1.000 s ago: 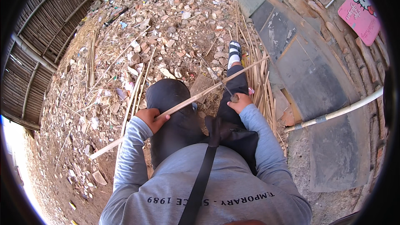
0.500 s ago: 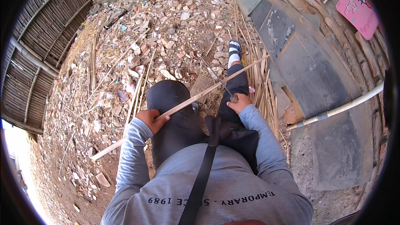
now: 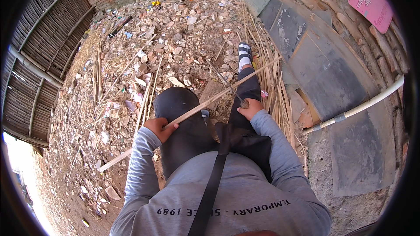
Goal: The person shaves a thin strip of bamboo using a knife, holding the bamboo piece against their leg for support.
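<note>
My left hand point(image 3: 161, 129) is closed around a long, pale bamboo strip point(image 3: 199, 108), its thumb lying along the top. The strip slants over my left thigh, from the ground at the lower left up to the far right near my right shin. In my right hand point(image 3: 251, 109), above my right thigh, is a knife point(image 3: 224, 79) with a dark, stubby handle. Its narrow blade points away and to the left, crossing the strip near the middle. Whether blade and strip touch is hard to tell.
Long bamboo strips point(image 3: 286, 116) lie in a bundle beside my right leg, with more strips point(image 3: 148, 89) to the left. Stones and broken brick point(image 3: 168, 39) cover the ground. Dark boards point(image 3: 323, 76) and a pale pole point(image 3: 361, 107) are at right; a woven bamboo wall point(image 3: 37, 52) rises at left.
The blade has shifted slightly to the left and shows a little broader where it passes the strip. Both hands keep their holds, and the whole view has tilted a little.
</note>
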Available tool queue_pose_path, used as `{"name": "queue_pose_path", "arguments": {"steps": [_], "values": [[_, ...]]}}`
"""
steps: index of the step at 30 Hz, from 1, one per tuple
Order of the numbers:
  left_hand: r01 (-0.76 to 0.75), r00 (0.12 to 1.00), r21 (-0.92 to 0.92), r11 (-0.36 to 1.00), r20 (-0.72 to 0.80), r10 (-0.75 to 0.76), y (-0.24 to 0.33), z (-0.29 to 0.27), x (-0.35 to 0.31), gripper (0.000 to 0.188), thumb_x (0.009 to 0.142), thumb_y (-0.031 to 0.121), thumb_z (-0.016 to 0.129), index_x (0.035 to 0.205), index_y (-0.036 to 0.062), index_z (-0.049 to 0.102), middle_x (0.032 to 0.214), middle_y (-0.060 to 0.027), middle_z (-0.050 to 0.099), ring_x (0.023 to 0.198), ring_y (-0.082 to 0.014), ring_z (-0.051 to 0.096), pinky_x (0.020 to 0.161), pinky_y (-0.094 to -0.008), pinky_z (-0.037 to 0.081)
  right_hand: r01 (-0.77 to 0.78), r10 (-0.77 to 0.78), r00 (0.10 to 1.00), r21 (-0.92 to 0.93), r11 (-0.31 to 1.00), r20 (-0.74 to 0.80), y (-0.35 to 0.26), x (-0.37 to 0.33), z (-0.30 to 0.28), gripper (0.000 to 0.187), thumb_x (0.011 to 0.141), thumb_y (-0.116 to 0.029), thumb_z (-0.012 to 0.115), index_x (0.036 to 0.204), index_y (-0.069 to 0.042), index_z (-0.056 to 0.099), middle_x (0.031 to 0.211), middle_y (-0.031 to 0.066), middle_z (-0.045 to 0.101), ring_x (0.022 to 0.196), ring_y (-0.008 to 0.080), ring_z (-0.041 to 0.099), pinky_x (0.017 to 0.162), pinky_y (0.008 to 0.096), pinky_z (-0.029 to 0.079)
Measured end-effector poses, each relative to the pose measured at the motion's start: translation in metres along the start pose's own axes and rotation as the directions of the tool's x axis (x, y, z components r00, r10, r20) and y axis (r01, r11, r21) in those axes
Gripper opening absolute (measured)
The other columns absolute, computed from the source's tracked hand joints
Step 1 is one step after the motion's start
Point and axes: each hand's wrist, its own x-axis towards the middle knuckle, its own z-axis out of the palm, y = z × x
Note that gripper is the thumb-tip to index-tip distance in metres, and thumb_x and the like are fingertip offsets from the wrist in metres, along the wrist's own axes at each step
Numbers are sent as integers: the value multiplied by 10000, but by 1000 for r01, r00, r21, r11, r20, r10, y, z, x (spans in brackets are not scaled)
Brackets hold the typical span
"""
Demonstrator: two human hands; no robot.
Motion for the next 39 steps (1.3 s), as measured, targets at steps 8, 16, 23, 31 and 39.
{"name": "queue_pose_path", "arguments": {"steps": [8,16,23,31,39], "values": [[6,1000,6,1000,3,-6,-2,2,0,571,844,578,633,753,15,651,641,-192,613,655,-384,630,620,-439,496,3,-3,1000,14,1000,-14,-3,-2,-1,394,709,-335,775,921,-23,660,865,206,672,873,401,646,790,435,506],[-10,1000,18,1000,12,10,1,-3,-1,569,849,573,625,751,13,653,651,-195,621,663,-382,634,630,-441,500,2,-2,1000,2,1000,-7,-6,-3,-1,374,726,-323,757,924,-20,662,907,218,671,914,415,629,824,448,502],[-18,1000,25,1000,1,18,0,-1,-1,580,852,585,614,747,16,651,652,-195,620,667,-386,633,633,-443,500,70,-69,995,8,998,-74,5,-1,6,406,705,-336,783,901,-8,646,825,204,654,826,399,642,748,419,509],[-15,1000,24,1000,8,15,-4,2,1,575,853,583,615,742,19,646,658,-196,620,670,-387,631,637,-446,498,19,-18,999,47,999,-38,2,-2,5,406,718,-324,775,944,-6,661,906,219,674,908,406,641,811,430,510],[-32,999,26,999,-27,33,-7,7,0,567,849,570,629,728,17,640,641,-197,609,654,-389,626,621,-448,492,26,-18,993,63,998,-116,15,-8,10,472,709,-337,790,1025,-8,670,931,203,690,916,372,663,825,407,523]]}}
